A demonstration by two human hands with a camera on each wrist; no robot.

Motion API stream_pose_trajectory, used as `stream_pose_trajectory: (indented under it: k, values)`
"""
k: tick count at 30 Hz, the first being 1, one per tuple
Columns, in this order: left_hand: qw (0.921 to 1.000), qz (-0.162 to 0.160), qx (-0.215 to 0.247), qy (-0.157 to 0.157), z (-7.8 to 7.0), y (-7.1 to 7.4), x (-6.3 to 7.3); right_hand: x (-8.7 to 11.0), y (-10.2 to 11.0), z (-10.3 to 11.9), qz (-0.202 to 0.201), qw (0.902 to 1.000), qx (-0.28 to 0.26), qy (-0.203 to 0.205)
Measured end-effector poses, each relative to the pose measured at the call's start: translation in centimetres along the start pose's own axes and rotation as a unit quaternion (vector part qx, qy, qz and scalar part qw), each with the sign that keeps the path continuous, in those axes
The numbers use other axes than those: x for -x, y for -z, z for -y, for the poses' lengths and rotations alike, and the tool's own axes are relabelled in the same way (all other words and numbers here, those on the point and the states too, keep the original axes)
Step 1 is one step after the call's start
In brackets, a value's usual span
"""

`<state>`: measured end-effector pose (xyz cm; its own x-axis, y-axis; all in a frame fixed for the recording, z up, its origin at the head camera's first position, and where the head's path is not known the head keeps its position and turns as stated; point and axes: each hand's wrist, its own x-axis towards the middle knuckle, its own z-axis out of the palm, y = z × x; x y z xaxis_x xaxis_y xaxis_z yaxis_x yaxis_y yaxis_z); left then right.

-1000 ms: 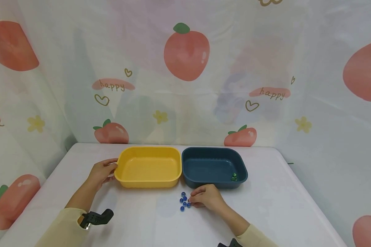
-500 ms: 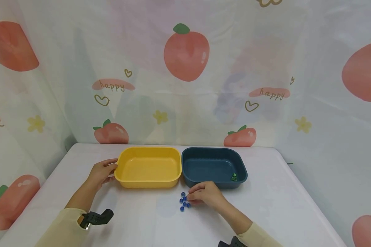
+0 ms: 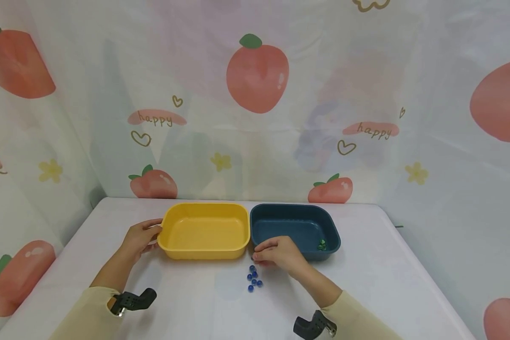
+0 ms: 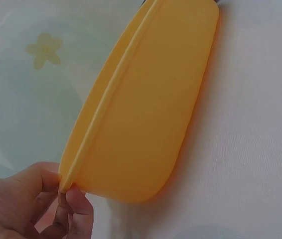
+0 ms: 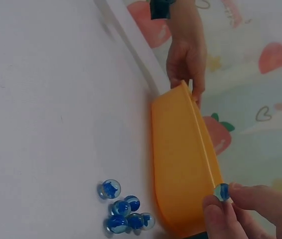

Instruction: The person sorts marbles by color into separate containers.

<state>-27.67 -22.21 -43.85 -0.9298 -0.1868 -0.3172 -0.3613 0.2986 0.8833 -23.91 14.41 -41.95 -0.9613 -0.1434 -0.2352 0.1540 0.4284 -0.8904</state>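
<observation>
Lower centre in the head view, the right hand pinches a marble, which might slip if squeezed unevenly; the left hand grips the tub.

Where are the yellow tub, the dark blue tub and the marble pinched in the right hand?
Yellow tub (image 3: 204, 230): head view, bare inner floor.
Dark blue tub (image 3: 296, 229): head view, bare inner floor.
Pinched marble (image 5: 221, 192): right wrist view, middle of its visible face.

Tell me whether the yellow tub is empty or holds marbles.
Empty: the head view looks into the yellow tub and shows only its bare bottom and walls.
</observation>
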Motion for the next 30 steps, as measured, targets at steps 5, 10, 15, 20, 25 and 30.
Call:
stream_pose_trajectory:
  k: [5, 10, 15, 20, 25, 30]
  values:
    - [1.0000, 0.001, 0.001, 0.002, -0.1, 0.1, 0.0, -0.8, -0.2, 0.9, 0.002, 0.9998, -0.011, -0.013]
    - [1.0000, 0.002, 0.001, 0.003, -0.2, 0.2, 0.1, -1.9, -0.4, 1.6, 0.014, 0.9982, -0.055, -0.022]
    - [1.0000, 0.000, 0.000, 0.008, -0.1, 0.1, 0.0, -2.9, -0.8, 2.1, 0.018, 0.9955, -0.090, -0.026]
    - [0.9999, 0.000, -0.005, 0.010, 0.0, 0.0, -0.1, -3.6, -1.2, 2.4, 0.017, 0.9932, -0.112, -0.027]
    - [0.9999, 0.003, 0.000, 0.012, 0.0, 0.0, -0.2, -4.0, -1.3, 2.4, 0.020, 0.9920, -0.122, -0.023]
    - [0.9999, 0.003, 0.004, 0.011, 0.0, 0.0, -0.3, -4.1, -1.5, 2.6, 0.014, 0.9905, -0.136, -0.020]
